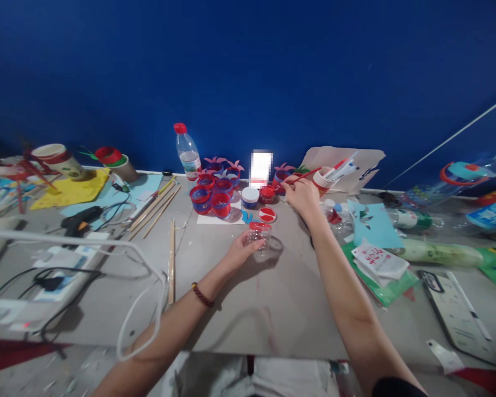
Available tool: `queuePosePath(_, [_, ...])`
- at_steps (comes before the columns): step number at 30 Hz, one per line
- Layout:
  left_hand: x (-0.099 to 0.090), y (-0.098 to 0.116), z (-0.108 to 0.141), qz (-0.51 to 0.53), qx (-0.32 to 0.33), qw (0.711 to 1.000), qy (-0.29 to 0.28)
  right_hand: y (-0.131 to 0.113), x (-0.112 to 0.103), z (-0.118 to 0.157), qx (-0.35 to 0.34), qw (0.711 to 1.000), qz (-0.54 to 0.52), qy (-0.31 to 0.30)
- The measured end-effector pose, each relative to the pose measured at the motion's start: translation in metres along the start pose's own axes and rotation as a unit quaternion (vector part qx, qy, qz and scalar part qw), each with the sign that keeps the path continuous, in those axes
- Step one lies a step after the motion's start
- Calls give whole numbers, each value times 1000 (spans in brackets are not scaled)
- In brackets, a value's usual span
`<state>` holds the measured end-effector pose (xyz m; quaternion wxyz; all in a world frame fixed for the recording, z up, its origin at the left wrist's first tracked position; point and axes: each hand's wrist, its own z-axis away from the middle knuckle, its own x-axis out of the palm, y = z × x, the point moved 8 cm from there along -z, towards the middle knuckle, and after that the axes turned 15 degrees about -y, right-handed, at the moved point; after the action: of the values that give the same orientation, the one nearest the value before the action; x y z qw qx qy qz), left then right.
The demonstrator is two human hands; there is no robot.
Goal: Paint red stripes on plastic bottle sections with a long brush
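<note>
- Currently, a long phone with a patterned case (pixel 454 317) is lying near right on the grey tabletop (pixel 289 314), outside the right forearm, so it's probably not crowding the hands.
- Left hand (pixel 240 252) is gripping a clear plastic cup with a red rim (pixel 259 242), thumb against the near side, other fingers curling behind and partly hidden. Low hold is leaving the rim uncovered, likely to avoid smearing it. Can't tell if the base is touching the table.
- Just beyond, a round red-smeared lid (pixel 268 214) is lying flat, apparently paint side up to spare the table.
- Right hand (pixel 303 194) is pinching a thin red brush (pixel 301 177) between thumb and forefinger; remaining fingers look folded, hard to separate. Brush is slanting down toward a small open red paint pot (pixel 267 193); can't tell if the tip is dipping in.
- Beside that pot, a blue jar with a white lid (pixel 250 197) is standing capped, presumably unused for now.
- Left of it, open red-and-purple painted cups (pixel 221 204) are standing clustered, probably to save space.
- Behind them, a clear red-capped bottle (pixel 189 157) is standing by the blue wall (pixel 248 77).
</note>
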<state>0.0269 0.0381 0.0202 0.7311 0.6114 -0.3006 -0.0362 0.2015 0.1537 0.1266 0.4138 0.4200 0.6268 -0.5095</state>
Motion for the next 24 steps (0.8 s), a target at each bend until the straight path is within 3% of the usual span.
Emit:
queuePosePath(10, [-1, -2, -2, -3, 1, 1000, 2, 3, 10, -4, -27, 998, -46, 21])
queuePosePath(19, [-2, -3, -1, -9, 2, 1000, -2, -2, 12, -1, 8, 1000, -12, -17])
queuePosePath(24, [-2, -4, -1, -16, -3, 1000, 0, -3, 10, 0, -1, 1000, 7, 1])
